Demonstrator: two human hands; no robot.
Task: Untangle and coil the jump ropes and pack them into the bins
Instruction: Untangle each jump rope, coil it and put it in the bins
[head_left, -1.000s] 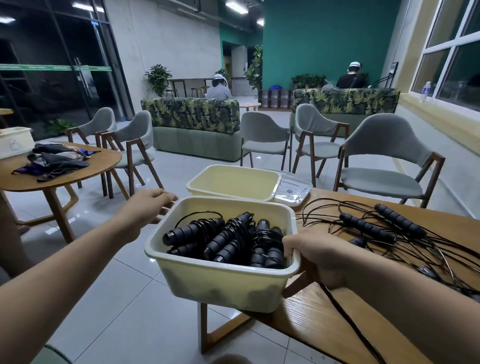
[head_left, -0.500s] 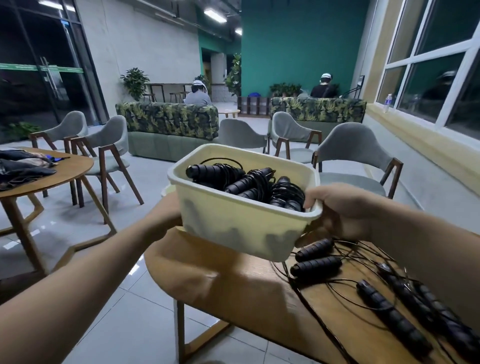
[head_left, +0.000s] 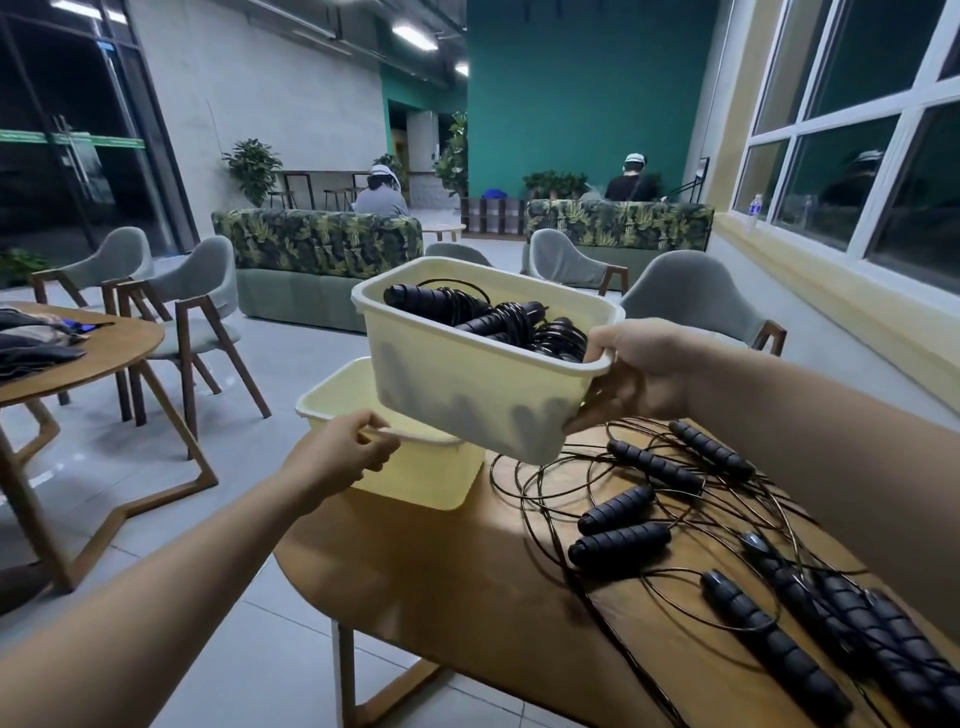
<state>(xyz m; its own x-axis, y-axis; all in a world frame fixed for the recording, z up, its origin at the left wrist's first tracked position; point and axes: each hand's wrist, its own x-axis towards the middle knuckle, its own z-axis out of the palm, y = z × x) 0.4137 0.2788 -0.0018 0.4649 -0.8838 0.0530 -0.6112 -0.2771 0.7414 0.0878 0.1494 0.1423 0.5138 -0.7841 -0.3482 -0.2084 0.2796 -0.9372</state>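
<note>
My right hand (head_left: 641, 371) grips the right rim of a pale yellow bin (head_left: 467, 395) and holds it tilted in the air above the table. Inside it lie several coiled black jump ropes (head_left: 498, 319). A second, empty yellow bin (head_left: 415, 470) stands on the wooden table (head_left: 467, 597) just below and to the left. My left hand (head_left: 343, 457) pinches the near rim of that empty bin. Loose tangled jump ropes (head_left: 675, 525) with black ribbed handles spread over the table's right side, under my right forearm.
Grey chairs (head_left: 691, 296) stand behind the table. A round wooden table (head_left: 88, 358) with dark cloth on it is at the left, with more chairs beside it. Leaf-patterned sofas and two seated persons are farther back. Windows run along the right wall.
The filled bin has been lifted off the table edge and carried up and to the right. My left hand left that bin and now holds the rim of the empty one.
</note>
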